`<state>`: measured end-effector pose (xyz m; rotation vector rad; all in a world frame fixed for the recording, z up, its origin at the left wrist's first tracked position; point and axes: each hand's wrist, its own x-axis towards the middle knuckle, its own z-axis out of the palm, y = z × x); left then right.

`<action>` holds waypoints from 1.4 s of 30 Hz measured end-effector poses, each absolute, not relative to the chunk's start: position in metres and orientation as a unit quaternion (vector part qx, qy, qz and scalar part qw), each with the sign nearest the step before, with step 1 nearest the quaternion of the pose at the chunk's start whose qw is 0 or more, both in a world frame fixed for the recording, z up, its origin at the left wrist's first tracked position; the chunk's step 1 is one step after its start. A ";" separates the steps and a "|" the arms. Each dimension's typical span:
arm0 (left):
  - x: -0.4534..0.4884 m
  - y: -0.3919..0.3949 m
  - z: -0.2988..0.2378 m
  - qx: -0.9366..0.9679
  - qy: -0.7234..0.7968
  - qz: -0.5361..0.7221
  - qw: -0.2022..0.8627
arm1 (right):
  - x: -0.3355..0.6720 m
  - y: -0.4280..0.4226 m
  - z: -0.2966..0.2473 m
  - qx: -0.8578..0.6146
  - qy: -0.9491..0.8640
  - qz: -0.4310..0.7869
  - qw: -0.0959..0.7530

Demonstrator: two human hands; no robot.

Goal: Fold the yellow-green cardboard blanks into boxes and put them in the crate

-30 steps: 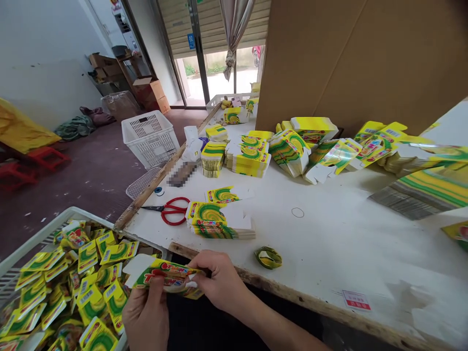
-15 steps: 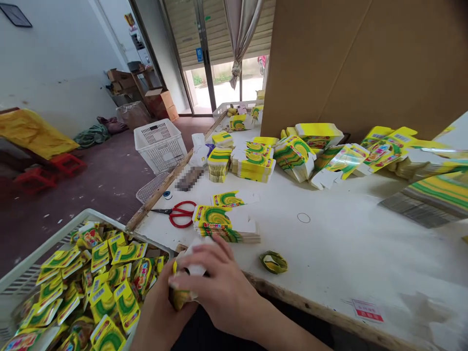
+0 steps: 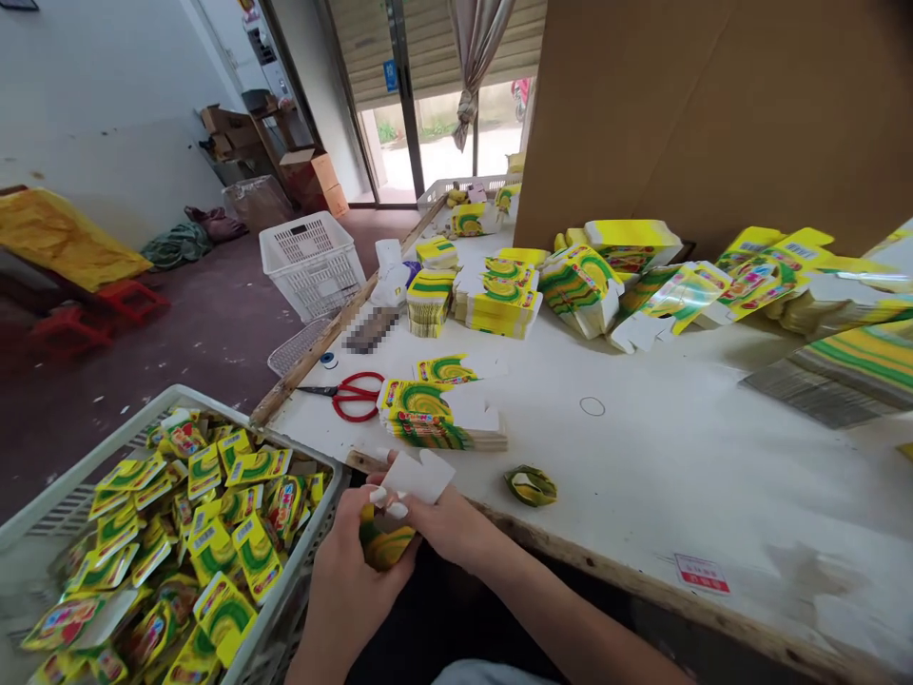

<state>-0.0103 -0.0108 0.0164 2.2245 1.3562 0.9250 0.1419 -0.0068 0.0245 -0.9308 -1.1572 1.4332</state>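
Observation:
Both my hands hold one small yellow-green carton (image 3: pixel 385 544) below the table's near edge. My left hand (image 3: pixel 353 580) wraps around its body from beneath. My right hand (image 3: pixel 446 525) pinches the carton's white end flaps (image 3: pixel 419 476), which stick up. Just beyond on the white table (image 3: pixel 656 466) lies a stack of flat yellow-green carton blanks (image 3: pixel 435 426). A white crate (image 3: pixel 64 495) full of folded cartons (image 3: pixel 206 533) stands to my left.
Red-handled scissors (image 3: pixel 353 395) lie left of the blank stack. A crumpled wrapper (image 3: pixel 532 486) rests near the table edge. More stacks of blanks (image 3: pixel 499 300) and a tall cardboard sheet (image 3: pixel 713 114) occupy the far side. An upturned white basket (image 3: pixel 310 262) sits on the floor.
The carton was held flat and sideways; now it stands upright between my hands with its white flaps raised. My hands have shifted slightly right, toward the table edge.

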 end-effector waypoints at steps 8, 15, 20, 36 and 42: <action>-0.006 -0.006 0.026 0.724 0.506 0.313 0.350 | 0.153 -0.020 0.016 -0.362 -0.733 0.394 0.419; -0.018 -0.010 0.023 0.720 0.564 0.248 0.319 | 0.165 -0.014 -0.001 -0.388 -0.740 0.316 0.450; -0.028 -0.007 0.032 0.723 0.572 0.249 0.297 | 0.172 -0.014 0.006 -0.389 -0.785 0.331 0.351; -0.027 -0.006 0.045 0.766 0.526 0.223 0.296 | 0.184 -0.014 0.023 -0.364 -0.796 0.365 0.317; -0.021 -0.008 0.042 0.763 0.534 0.228 0.283 | 0.184 -0.015 0.021 -0.383 -0.795 0.347 0.318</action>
